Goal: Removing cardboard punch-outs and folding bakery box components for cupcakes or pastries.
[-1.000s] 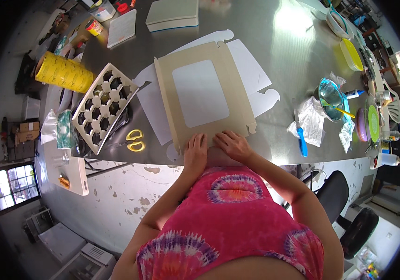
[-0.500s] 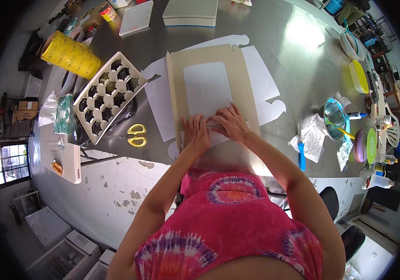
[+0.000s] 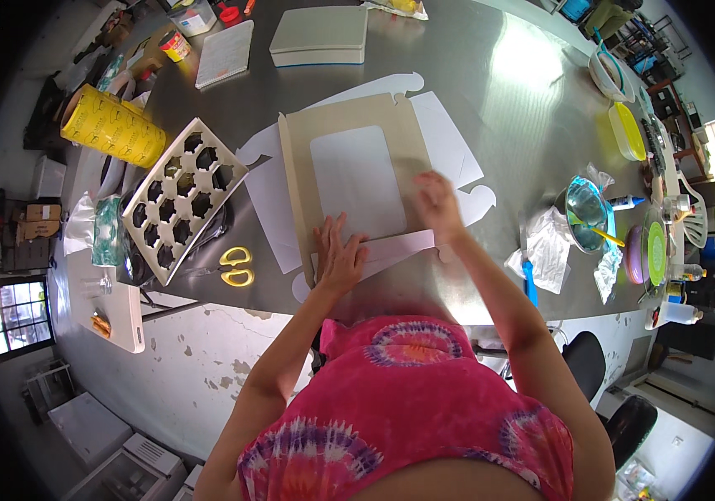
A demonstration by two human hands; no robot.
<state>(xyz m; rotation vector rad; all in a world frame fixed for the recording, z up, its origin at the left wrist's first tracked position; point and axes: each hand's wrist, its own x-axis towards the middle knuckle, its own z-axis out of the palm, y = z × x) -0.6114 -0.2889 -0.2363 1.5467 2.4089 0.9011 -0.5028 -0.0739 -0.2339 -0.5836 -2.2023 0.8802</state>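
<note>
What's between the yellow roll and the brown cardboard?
Between the yellow roll and brown cardboard, the head view shows a cream tray with holes, then part of a white sheet.

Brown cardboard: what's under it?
White cardboard sticks out from under the brown cardboard at left, right and far side, on the metal table. Whatever lies beneath the brown surface is hidden.

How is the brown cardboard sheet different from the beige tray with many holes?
The cardboard sheet has one large window; the tray has many small holes. The sheet looks wider than the tray. The left hand touches the sheet; no hand touches the tray. Both are light-coloured.
</note>
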